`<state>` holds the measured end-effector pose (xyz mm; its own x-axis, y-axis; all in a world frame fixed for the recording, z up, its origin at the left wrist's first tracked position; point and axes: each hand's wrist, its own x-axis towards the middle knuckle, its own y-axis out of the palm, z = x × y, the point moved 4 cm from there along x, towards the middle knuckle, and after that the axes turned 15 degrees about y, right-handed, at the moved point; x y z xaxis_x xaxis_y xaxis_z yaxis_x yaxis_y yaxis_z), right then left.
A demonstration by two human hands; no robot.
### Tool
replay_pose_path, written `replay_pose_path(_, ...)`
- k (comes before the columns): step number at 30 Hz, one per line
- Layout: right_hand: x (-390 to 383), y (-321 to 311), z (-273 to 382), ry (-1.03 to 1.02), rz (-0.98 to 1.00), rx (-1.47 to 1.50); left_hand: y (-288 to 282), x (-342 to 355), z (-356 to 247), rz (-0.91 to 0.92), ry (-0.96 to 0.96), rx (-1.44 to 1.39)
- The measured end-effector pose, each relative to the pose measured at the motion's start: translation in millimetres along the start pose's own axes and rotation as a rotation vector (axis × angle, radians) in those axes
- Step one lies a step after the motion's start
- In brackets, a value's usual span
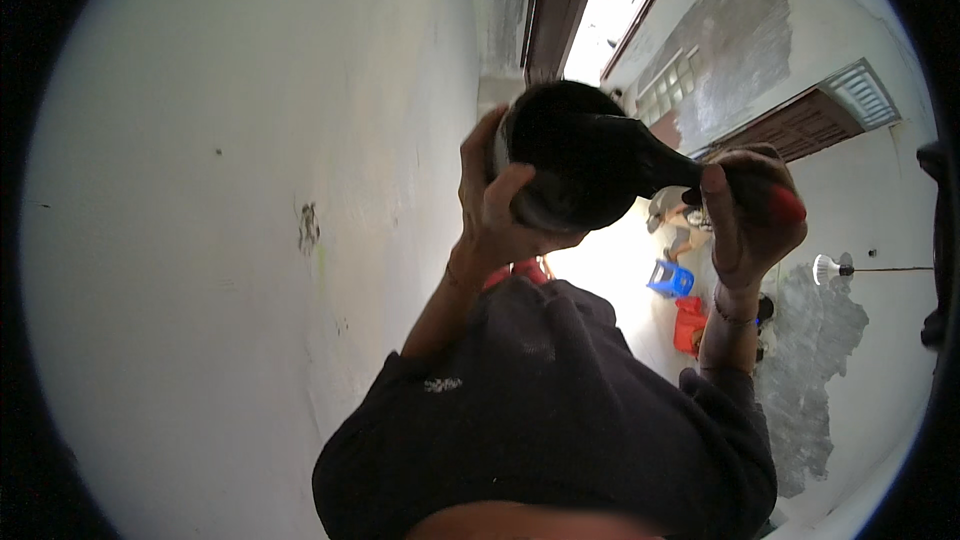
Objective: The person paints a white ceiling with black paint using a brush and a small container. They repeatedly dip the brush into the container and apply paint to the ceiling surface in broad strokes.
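Note:
My left hand [489,208] is wrapped round the side of a dark, round bowl [565,195], thumb in front. The bowl is tilted and in deep shadow, so its contents cannot be made out. From the right, my right hand [748,230] grips a putty knife [655,158] by its dark handle, whose red end sticks out past my fingers. The knife's dark, widening blade overlaps the bowl; whether it touches the inside cannot be told. Both hands are raised in front of my chest.
A pale wall [250,190] with small marks fills the left side. Behind my hands are a brown door [565,5], a blue stool [670,278] and a red object [688,325]. A light bulb [826,269] and grey wall patches [800,370] appear at right.

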<state>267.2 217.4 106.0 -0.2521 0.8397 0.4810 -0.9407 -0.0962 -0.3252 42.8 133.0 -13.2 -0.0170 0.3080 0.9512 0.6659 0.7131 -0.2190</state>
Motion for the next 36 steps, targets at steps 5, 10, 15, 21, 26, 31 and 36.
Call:
replay_pose_path(5,8.1,1.2,6.2,-0.128,0.074,-0.038,7.3,3.0,1.3,0.010,0.055,0.020)
replay_pose_path(10,11.3,2.7,3.9,0.012,0.151,0.013,12.2,7.8,-3.5,0.031,0.057,-0.019)
replay_pose_path(15,16.4,-3.4,8.1,-0.075,0.145,0.052,21.6,12.0,-3.7,0.075,0.025,-0.051)
replay_pose_path(21,25.7,-11.1,13.3,-0.077,0.134,0.007,25.9,21.3,-4.5,0.031,0.059,-0.050)
replay_pose_path(26,33.6,-13.5,11.4,-0.080,0.117,0.173,25.4,28.9,0.3,0.000,0.082,-0.005)
replay_pose_path(31,41.6,-11.3,0.6,-0.007,0.111,0.140,22.7,32.6,5.0,0.001,0.094,-0.030)
replay_pose_path(36,45.2,-13.0,-5.8,0.093,0.016,0.273,22.4,40.4,7.1,-0.019,0.100,-0.040)
